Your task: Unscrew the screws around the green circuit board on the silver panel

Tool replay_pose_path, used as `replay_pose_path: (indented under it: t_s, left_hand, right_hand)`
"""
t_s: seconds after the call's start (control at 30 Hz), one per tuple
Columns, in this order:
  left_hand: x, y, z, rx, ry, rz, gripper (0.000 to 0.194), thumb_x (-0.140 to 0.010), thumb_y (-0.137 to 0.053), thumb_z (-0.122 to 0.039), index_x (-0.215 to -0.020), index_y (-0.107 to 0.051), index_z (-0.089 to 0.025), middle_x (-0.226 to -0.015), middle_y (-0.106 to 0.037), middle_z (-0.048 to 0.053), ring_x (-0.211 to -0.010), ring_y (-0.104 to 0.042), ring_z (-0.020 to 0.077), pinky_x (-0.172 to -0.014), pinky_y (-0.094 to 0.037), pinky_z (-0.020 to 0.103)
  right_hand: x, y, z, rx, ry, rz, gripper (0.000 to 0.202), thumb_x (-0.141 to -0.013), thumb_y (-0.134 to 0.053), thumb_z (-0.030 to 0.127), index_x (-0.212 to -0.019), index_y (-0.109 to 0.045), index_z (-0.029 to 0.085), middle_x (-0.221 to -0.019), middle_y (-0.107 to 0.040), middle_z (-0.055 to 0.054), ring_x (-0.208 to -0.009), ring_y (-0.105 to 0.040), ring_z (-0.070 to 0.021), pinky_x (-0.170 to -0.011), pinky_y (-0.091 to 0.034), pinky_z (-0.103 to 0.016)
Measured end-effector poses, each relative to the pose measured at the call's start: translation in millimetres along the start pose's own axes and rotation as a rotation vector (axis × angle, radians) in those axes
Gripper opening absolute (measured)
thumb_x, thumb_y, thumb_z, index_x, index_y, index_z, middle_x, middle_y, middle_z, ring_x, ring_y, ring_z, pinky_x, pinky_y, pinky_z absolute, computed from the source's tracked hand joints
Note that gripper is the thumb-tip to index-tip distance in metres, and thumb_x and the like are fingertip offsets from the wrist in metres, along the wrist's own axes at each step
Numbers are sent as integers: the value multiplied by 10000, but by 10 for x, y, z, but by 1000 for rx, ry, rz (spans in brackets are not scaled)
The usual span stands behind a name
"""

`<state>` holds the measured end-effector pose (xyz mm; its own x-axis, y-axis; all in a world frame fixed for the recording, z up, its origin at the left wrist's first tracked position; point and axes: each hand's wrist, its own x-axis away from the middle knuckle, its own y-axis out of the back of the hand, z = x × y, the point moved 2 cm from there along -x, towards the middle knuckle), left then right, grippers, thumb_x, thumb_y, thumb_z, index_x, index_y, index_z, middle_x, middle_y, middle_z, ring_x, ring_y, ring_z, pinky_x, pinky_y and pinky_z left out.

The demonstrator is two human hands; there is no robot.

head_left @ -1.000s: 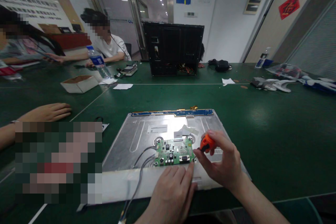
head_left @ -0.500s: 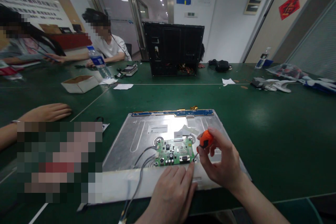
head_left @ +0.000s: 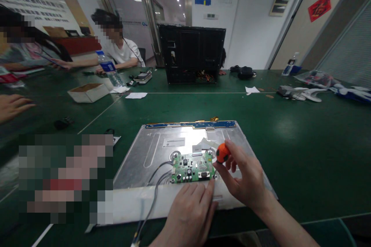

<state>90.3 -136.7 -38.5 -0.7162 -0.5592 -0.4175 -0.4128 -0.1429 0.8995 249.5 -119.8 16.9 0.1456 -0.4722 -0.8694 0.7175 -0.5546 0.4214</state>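
A green circuit board (head_left: 193,166) lies on the silver back of a flat display panel (head_left: 156,139). My right hand (head_left: 246,173) is closed on the orange and black handle of a screwdriver (head_left: 223,153). Its thin shaft slants down to the board's lower right corner. My left hand (head_left: 191,208) rests palm down on the panel's white lower strip (head_left: 136,204), fingers stretched out. The index fingertip is close beside the screwdriver's tip at that corner; whether they touch, I cannot tell. Grey cables (head_left: 155,197) run from the board's left side toward the front edge.
Another person's hand (head_left: 14,107) is at the left edge, near a small dark object (head_left: 63,122). Farther back on the green table (head_left: 304,154) are a white box (head_left: 88,93), a water bottle (head_left: 108,67) and a black monitor housing (head_left: 193,52). White gloves (head_left: 307,93) lie right.
My right hand has turned the screwdriver handle and shifted slightly left. My left hand stays put. The other person's hand has moved back and left, exposing the small dark object.
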Motion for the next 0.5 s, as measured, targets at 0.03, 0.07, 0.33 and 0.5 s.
replay_pose_path:
  t_s: [0.03,0.07,0.33,0.5]
  left_hand:
    - [-2,-2,3,2,-1,-3,318,-951,-343,-164,-1194,-534,-86,-843,-632,100,-709,-602,222,-630,-519,354]
    - [-4,-2,4,4,-3,-8,317,-951,-341,-165,-1190,-535,-86,-841,-632,100,-706,-602,222,-625,-518,353]
    - [-16,30,1,17,-2,-15,305,-956,-328,-165,-1165,-535,-86,-820,-627,96,-690,-598,225,-596,-512,352]
    - [-11,21,-1,15,-1,-7,301,-953,-342,-167,-1180,-525,-91,-826,-627,94,-702,-602,230,-614,-516,360]
  right_hand:
    - [8,-2,-2,5,4,-6,626,-869,-575,111,-1437,-322,183,-853,-662,-24,-536,-530,-97,-464,-492,-219]
    - [17,-3,-5,9,6,-13,644,-858,-575,96,-1441,-312,176,-864,-668,-28,-531,-529,-97,-456,-488,-219]
    - [41,-4,-1,-15,-18,-9,626,-830,-562,71,-1406,-322,137,-927,-685,-68,-519,-539,-93,-435,-483,-223]
    - [42,-3,-19,12,6,3,620,-847,-626,148,-1397,-340,169,-888,-666,-37,-593,-582,-104,-494,-522,-218]
